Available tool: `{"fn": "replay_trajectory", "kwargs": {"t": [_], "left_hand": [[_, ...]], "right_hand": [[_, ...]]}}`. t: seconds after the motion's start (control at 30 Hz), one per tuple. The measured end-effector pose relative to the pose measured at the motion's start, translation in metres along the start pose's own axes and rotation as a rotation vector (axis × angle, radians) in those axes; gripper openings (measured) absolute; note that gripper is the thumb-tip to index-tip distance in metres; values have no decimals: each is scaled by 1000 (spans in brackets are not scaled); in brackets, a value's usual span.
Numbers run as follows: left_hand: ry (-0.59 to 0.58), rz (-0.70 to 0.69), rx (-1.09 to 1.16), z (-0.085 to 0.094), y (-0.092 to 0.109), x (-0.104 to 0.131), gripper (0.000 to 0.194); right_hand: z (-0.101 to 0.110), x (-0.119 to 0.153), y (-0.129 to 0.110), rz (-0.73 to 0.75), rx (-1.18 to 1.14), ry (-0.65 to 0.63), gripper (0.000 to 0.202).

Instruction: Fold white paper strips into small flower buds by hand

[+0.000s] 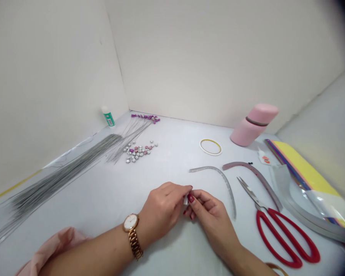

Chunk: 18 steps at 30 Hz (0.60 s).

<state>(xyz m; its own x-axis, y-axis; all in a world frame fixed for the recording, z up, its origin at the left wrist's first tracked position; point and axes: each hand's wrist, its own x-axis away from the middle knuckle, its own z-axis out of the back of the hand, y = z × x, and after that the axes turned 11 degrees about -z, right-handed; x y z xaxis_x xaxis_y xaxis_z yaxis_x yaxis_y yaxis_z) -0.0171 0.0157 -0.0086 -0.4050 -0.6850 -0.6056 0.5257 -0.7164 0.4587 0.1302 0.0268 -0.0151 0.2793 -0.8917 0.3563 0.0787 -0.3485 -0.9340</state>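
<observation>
My left hand, with a gold watch on its wrist, meets my right hand low in the middle of the view. Between their fingertips is a small whitish strip piece, mostly covered by the fingers. Both hands are closed in a pinch on it. Just right of them a thin silver strip lies curved on the table. Beyond that are a pinkish strip and red-handled scissors with blades slightly apart.
Grey wires lie along the left, near small silver and pink stars and purple-tipped wires. A glue stick stands behind. A tape ring, pink bottle, small white bottle and coloured sheets are rightward.
</observation>
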Motion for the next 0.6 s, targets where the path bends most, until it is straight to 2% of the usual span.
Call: {"fn": "replay_trajectory", "kwargs": {"t": [0.13, 0.2, 0.27, 0.33, 0.4, 0.5, 0.6], "left_hand": [[-83, -72, -13, 2, 5, 1, 33], [-60, -34, 37, 1, 5, 2, 34], [21, 125, 123, 1, 3, 3, 31], [104, 349, 262, 0, 0, 1, 28], [117, 527, 452, 1, -3, -3, 26], [32, 618, 666, 3, -6, -9, 22], [10, 617, 665, 4, -6, -11, 22]], "right_hand": [[1, 1, 1, 36, 10, 35, 24], [2, 2, 2, 30, 13, 33, 24], [2, 1, 2, 7, 7, 16, 23], [2, 1, 2, -5, 4, -10, 23], [2, 2, 2, -6, 15, -39, 23], [3, 2, 1, -3, 39, -67, 22], [2, 2, 0, -7, 51, -68, 23]]}}
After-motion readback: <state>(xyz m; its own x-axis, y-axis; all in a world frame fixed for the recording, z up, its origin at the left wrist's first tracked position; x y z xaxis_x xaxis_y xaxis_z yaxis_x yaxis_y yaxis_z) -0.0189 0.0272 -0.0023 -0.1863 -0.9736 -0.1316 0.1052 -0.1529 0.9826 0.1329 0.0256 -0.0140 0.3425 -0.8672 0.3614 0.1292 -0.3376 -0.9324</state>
